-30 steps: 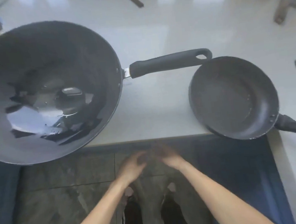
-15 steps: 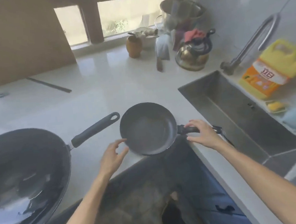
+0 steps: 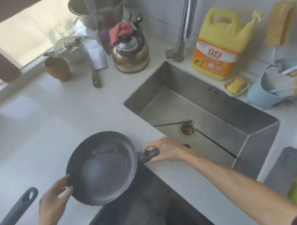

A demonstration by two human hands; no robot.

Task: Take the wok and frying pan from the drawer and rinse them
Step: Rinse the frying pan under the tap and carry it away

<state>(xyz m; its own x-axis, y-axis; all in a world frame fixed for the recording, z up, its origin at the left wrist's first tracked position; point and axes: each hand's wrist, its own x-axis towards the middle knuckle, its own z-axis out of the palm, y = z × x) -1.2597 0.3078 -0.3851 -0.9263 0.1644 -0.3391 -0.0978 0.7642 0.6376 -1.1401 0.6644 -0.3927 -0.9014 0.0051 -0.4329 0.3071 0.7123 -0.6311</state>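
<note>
White tabletop runs below a window and wraps round a steel sink set into it at the right. At the far left, only the wok handle shows, a grey bar with a hanging hole at its tip; the wok's bowl is cut off by the frame's lower left edge. Just right of that tip is the left hand, its fingers loosely curved against the near-left rim of the frying pan, thumb at the rim's lower side, steadying rather than wrapping it. The dark pan sits over the tabletop's front edge, part of it overhanging the dark floor below; whether it rests on the surface or is lifted just clear cannot be told. A little water glints on its inner wall. Its short handle points right, toward the sink, and the right hand grips it, fingers curled over the top, so most of the handle is hidden. Beyond, along the back, stand a brown cup, a cleaver, a kettle with a pink cloth on its lid, and the faucet. Right of the faucet is a yellow detergent jug, a soap dish and a blue holder, blurred at the frame's edge.
</note>
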